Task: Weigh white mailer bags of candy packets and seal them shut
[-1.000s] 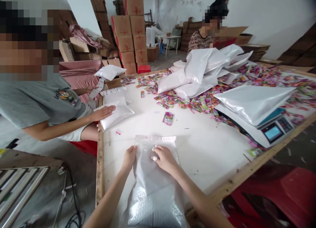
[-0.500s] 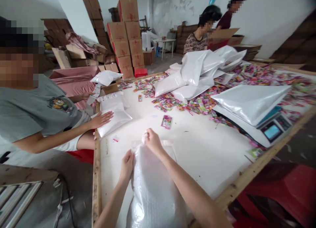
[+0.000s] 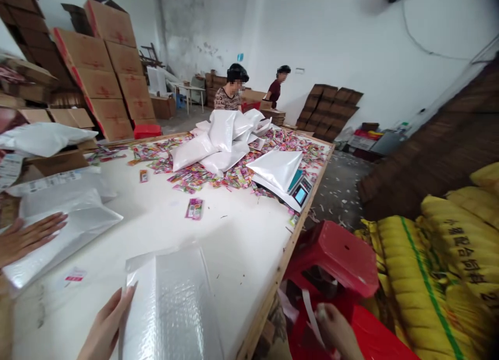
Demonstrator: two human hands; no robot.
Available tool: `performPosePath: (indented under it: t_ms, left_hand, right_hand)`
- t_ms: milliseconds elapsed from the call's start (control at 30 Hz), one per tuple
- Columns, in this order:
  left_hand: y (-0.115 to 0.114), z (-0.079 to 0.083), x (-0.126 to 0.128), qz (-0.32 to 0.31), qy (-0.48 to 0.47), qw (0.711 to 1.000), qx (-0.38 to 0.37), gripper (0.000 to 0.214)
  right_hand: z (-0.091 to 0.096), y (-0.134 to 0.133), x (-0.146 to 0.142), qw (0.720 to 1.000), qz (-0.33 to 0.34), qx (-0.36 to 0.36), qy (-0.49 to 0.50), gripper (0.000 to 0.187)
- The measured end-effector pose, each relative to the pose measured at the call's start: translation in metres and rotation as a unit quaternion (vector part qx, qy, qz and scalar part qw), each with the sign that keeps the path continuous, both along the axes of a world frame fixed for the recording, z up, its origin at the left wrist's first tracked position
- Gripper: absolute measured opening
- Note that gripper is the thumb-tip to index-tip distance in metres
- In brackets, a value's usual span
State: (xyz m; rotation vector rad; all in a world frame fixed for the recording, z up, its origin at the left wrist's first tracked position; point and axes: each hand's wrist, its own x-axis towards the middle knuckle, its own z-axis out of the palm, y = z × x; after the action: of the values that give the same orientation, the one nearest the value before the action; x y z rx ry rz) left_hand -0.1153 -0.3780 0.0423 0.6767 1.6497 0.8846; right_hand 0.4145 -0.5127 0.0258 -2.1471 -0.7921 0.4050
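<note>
A white bubble-lined mailer bag lies on the table in front of me, its open-looking end pointing away. My left hand grips the left edge of this bag near its far end, fingers close together. Out past the table's right edge, my right hand is curled, somewhat blurred, over a red stool. A thin white strip hangs at its fingers. On the left, another person's hand rests flat on a filled white mailer bag.
Small colourful packets lie beyond my bag, with a heap of them further back. Several filled white bags sit on the heap. A scale bears one bag. Red stools and yellow sacks stand right of the wooden table edge.
My right hand has left the far end of the bag and moved right, past the table edge. My left hand stays at the bag's edge. The view has turned right.
</note>
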Motion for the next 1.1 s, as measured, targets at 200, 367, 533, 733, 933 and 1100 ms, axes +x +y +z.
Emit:
performPosePath:
  t_ms: [200,367,533,733,933,1100]
  left_hand:
    - [-0.003,0.013,-0.004,-0.098,-0.068,0.993,-0.023,0.05]
    - [-0.001,0.007,-0.005,-0.098,-0.089,0.991,0.021,0.045]
    - [-0.004,-0.005,-0.011,-0.053,-0.06,0.996,0.034,0.041]
    - [-0.004,-0.014,-0.023,-0.057,-0.043,0.997,0.04,0.033]
    - [0.001,0.004,-0.026,-0.144,-0.026,0.979,0.143,0.02]
    - [-0.016,-0.002,-0.036,-0.21,-0.111,0.945,0.225,0.017]
  right_hand:
    - [0.02,0.056,-0.084,0.985,0.145,0.028,0.09,0.029]
    - [0.045,0.153,-0.219,0.893,0.32,-0.03,0.315,0.055]
    - [0.02,0.195,-0.284,0.851,0.406,-0.093,0.321,0.037]
    - [0.007,0.198,-0.252,0.787,0.484,-0.111,0.367,0.016]
    - [0.018,0.194,-0.243,0.775,0.553,-0.061,0.299,0.008]
    - [0.01,0.179,-0.23,0.724,0.662,0.006,0.193,0.008]
